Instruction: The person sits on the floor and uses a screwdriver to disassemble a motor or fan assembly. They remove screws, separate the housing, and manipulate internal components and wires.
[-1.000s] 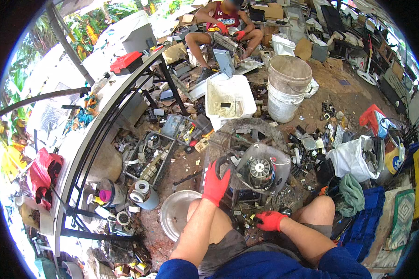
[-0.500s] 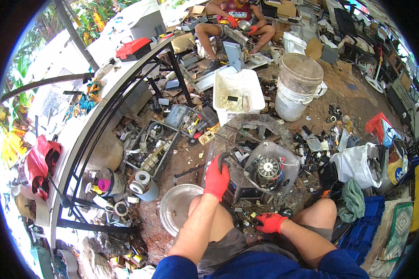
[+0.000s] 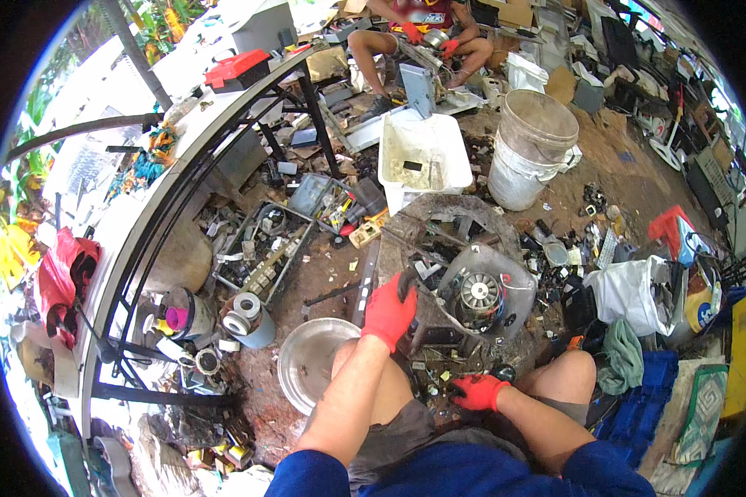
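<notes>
The left hand [image 3: 389, 313], in a red glove with dark fingertips, is at the centre of the frame, by the left edge of a grimy frame [image 3: 429, 311]. Its fingers are curled, but whether they grip anything I cannot tell. The fan motor [image 3: 479, 291], with a pale finned wheel and thin wires, sits just right of centre inside a grey plastic housing [image 3: 519, 288]. Below it, at the lower centre right, the red-gloved right hand [image 3: 479, 392] is low among small scraps, fingers bent; I cannot tell if it holds something. A round metal pan [image 3: 301, 364] lies left of the knees. At the upper centre are a white tub [image 3: 454, 151] and a bucket [image 3: 514, 178]; behind them sits another person [image 3: 433, 12] in red gloves. A white bag [image 3: 626, 291] stands at the right.
</notes>
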The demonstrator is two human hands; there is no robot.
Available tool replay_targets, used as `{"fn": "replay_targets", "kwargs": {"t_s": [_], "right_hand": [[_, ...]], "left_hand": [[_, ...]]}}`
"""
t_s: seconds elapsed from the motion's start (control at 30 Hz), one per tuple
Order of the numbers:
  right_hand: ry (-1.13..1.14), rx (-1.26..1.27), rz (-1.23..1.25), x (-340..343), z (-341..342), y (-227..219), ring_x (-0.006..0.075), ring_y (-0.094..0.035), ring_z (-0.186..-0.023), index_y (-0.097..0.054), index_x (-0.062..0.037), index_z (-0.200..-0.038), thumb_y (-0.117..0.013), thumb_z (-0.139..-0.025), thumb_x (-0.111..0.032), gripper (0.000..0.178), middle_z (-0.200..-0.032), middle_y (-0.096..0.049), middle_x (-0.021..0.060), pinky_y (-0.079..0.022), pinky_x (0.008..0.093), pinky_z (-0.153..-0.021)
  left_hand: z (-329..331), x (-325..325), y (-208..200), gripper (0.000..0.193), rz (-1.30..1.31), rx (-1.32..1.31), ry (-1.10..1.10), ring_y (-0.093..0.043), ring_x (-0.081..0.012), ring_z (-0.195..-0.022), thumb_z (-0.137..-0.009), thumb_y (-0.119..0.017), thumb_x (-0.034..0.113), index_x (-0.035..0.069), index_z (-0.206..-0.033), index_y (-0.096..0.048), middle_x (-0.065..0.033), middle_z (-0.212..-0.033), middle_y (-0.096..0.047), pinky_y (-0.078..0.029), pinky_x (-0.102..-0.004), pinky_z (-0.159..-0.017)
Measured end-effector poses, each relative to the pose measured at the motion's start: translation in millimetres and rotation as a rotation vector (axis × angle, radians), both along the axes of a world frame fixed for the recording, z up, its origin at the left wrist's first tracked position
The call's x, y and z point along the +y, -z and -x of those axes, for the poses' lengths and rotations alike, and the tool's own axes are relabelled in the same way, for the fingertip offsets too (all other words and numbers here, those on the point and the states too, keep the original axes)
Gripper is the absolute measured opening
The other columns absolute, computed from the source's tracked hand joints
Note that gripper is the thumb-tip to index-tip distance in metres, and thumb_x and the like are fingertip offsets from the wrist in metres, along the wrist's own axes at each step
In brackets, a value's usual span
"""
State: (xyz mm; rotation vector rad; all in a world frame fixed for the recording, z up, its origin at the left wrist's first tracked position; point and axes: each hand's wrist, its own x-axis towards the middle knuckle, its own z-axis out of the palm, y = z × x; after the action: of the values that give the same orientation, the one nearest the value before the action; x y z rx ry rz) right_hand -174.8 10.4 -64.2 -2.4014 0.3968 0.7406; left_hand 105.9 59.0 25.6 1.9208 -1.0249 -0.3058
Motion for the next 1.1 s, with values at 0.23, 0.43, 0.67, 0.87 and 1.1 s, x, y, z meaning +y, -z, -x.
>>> {"fn": "replay_targets", "kwargs": {"t_s": [0.23, 0.43, 0.67, 0.87, 1.1], "right_hand": [[-0.002, 0.008, 0.014, 5.5, -5.0, -15.5, 0.0383, -0.055, -0.121, -0.048, -0.0061, -0.137, -0.053, -0.091, -0.048, 0.063, -0.133, -0.057, 0.0207, -0.043, 0.0436, -0.104], [0.041, -0.014, -0.018, 3.6, -1.2, -11.5, 0.0384, -0.056, -0.119, -0.053, -0.0061, -0.133, -0.053, -0.091, -0.048, 0.060, -0.127, -0.060, 0.0211, -0.043, 0.0436, -0.103], [0.078, -0.006, -0.044, 4.7, -8.3, -31.7, 0.0377, -0.059, -0.116, -0.058, -0.0097, -0.131, -0.056, -0.089, -0.048, 0.057, -0.123, -0.062, 0.0211, -0.046, 0.0431, -0.100], [0.093, -0.018, -0.044, 6.5, -8.9, -36.3, 0.0381, -0.062, -0.109, -0.062, -0.0087, -0.124, -0.058, -0.088, -0.048, 0.053, -0.117, -0.065, 0.0212, -0.048, 0.0438, -0.096], [0.110, -0.004, -0.033, 5.6, -9.3, -29.0, 0.0396, -0.062, -0.106, -0.063, -0.0072, -0.120, -0.057, -0.089, -0.048, 0.051, -0.113, -0.066, 0.0221, -0.048, 0.0451, -0.095]], "left_hand": [[3.3, 2.7, -14.7, 0.031, -0.186, 0.024, -0.018, -0.066, -0.0378, -0.094, -0.087, -0.065, 0.028, 0.013, -0.114, -0.067, -0.0189, -0.097, -0.070, -0.053, -0.0427, -0.080], [5.9, 1.9, -23.6, 0.035, -0.237, -0.006, 0.035, -0.066, -0.0387, -0.093, -0.088, -0.063, 0.036, 0.009, -0.110, -0.067, -0.0195, -0.097, -0.070, -0.053, -0.0444, -0.079], [10.8, 2.3, -20.0, 0.053, -0.293, -0.046, -0.009, -0.064, -0.0410, -0.100, -0.087, -0.062, 0.043, 0.002, -0.119, -0.063, -0.0260, -0.103, -0.068, -0.051, -0.0458, -0.087], [11.6, 5.5, -25.7, 0.054, -0.290, 0.002, 0.017, -0.063, -0.0414, -0.101, -0.086, -0.062, 0.044, 0.002, -0.121, -0.063, -0.0259, -0.105, -0.067, -0.051, -0.0460, -0.087], [9.4, 6.8, -31.2, 0.052, -0.291, 0.015, 0.033, -0.064, -0.0404, -0.101, -0.086, -0.063, 0.042, 0.002, -0.119, -0.063, -0.0250, -0.105, -0.067, -0.052, -0.0458, -0.086]]}}
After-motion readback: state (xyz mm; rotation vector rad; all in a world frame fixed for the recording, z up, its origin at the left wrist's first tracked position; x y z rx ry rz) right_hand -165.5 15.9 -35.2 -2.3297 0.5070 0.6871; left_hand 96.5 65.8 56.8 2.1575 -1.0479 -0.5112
